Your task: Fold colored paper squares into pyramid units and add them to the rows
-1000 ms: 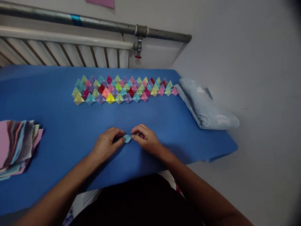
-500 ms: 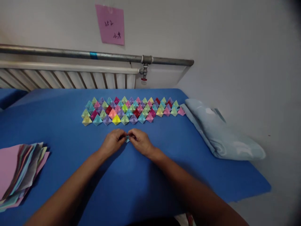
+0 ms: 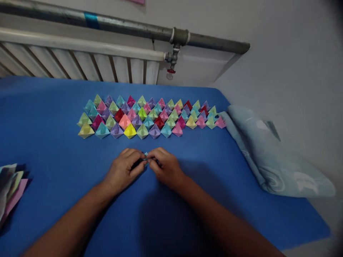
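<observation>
My left hand (image 3: 124,170) and my right hand (image 3: 165,167) meet fingertip to fingertip on the blue table (image 3: 53,157). Between them they pinch a small folded light-blue paper piece (image 3: 146,155), of which only a sliver shows. Both hands have their fingers curled and pressed together on it. Just beyond the hands lie several rows of small folded paper pyramids (image 3: 150,116) in many colours, set side by side in a band across the table.
A fanned stack of coloured paper sheets (image 3: 10,187) lies at the left edge. A folded pale-blue cloth (image 3: 273,157) rests at the table's right end. Behind the table run a white radiator (image 3: 80,64) and a grey pipe (image 3: 128,26) with a red valve.
The view has tilted down and shifted right, so the pink wall note has left the picture. My hands have closed in over the blue paper piece, hiding more of it.
</observation>
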{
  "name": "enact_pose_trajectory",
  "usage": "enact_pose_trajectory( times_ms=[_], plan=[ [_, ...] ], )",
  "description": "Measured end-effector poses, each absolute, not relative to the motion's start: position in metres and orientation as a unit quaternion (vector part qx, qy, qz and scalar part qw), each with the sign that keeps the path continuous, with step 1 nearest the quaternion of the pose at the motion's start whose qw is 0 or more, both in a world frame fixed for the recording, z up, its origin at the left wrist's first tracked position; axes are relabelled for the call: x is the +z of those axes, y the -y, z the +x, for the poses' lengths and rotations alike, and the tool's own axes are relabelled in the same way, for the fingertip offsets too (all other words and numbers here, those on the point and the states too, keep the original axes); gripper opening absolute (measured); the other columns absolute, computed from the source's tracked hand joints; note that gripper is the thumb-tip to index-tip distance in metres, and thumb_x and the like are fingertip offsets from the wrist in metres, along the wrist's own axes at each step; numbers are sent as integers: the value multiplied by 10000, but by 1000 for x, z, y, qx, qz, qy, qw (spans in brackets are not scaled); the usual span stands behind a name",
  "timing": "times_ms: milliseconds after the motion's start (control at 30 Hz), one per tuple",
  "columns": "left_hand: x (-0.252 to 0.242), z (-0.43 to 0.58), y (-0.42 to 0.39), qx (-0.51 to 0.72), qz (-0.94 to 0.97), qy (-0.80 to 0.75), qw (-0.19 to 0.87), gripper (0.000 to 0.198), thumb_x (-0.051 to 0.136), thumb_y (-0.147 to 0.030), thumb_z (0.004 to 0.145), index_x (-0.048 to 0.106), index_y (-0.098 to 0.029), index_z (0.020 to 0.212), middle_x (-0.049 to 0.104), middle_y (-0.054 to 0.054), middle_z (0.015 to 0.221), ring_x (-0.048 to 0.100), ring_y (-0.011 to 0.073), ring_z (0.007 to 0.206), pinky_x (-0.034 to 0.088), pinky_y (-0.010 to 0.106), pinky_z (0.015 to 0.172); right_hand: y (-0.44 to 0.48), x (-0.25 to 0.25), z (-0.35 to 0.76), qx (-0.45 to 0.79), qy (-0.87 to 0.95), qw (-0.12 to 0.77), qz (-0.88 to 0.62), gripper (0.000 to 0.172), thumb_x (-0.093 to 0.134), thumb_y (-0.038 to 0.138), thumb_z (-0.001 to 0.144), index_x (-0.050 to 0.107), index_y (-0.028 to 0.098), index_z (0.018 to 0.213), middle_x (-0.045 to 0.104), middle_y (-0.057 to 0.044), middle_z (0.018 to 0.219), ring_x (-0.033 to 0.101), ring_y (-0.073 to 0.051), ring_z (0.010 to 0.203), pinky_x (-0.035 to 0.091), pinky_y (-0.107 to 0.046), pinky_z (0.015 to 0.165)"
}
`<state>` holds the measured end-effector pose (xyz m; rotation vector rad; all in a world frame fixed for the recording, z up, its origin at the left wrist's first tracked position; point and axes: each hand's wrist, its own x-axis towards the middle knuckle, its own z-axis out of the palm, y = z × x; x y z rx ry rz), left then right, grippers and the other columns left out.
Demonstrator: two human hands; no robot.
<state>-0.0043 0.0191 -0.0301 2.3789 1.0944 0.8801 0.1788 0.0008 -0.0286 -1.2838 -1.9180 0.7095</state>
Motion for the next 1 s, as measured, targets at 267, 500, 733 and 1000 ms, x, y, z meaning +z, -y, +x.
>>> enact_pose_trajectory(
  times_ms=[267,500,733,1000],
  plan=[
    [-28,-4,-18,319,845,-388,183,154,518,-258,952,661,-203,930,692,30,882,638,162,853,510,289,785,1,-24,182,281,731,360,-507,129,500,116,834,595,203,823,611,-19,828,570,-136,770,446,-248,734],
    [-25,-11,-18,344,793,-431,260,140,563,-277,896,688,-218,874,697,11,841,651,157,801,506,275,748,4,-24,184,274,718,391,-506,134,514,81,793,574,201,784,576,7,773,545,-117,703,428,-224,677],
    [-21,-10,-16,362,738,-487,296,167,546,-315,883,672,-217,834,671,7,825,635,156,769,500,277,717,4,-26,183,254,705,404,-524,144,506,85,792,572,212,776,588,15,742,552,-118,686,439,-228,671],
    [-12,1,-2,345,694,-535,336,282,645,-414,789,657,-200,972,643,-12,731,598,146,620,487,271,612,12,-21,178,189,751,439,-455,130,483,119,860,574,209,842,630,-25,824,594,-131,752,479,-239,692]
  ],
)
